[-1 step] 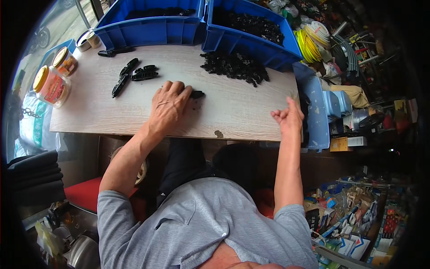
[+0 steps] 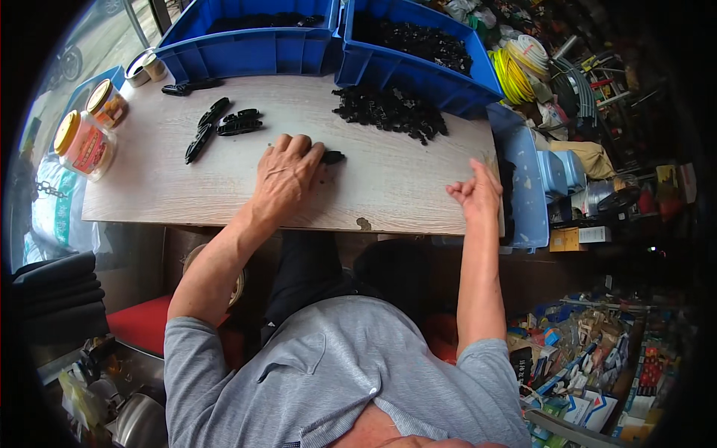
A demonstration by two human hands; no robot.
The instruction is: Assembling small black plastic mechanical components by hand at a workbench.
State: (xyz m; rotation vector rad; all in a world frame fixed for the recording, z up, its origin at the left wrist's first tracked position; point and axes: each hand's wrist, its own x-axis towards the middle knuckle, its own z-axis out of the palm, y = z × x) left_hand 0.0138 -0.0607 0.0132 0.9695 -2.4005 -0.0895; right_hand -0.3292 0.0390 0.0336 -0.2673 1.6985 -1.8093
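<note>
My left hand point(image 2: 287, 170) is closed over a small black plastic part point(image 2: 334, 157), whose end pokes out past the fingers on the tabletop. Tiny dark bits lie just below it. By the table's right edge, my right hand point(image 2: 479, 193) is held with one finger stretched out and the others bent apart, with nothing visible in it. Beyond my left hand lie several long black plastic pieces point(image 2: 200, 142) and a pair of shorter ones point(image 2: 240, 122). A loose heap of small black parts point(image 2: 392, 113) spreads over the far right of the tabletop.
Two blue bins point(image 2: 246, 54) with black parts line the back of the wooden table point(image 2: 149, 187). Two yellow-lidded jars point(image 2: 86, 145) stand at the left edge. A light blue crate point(image 2: 526, 201) sits off the right edge, beside cluttered goods.
My right hand has shifted slightly to the left. My left hand stays on the black part, its place in the picture a touch to the right.
</note>
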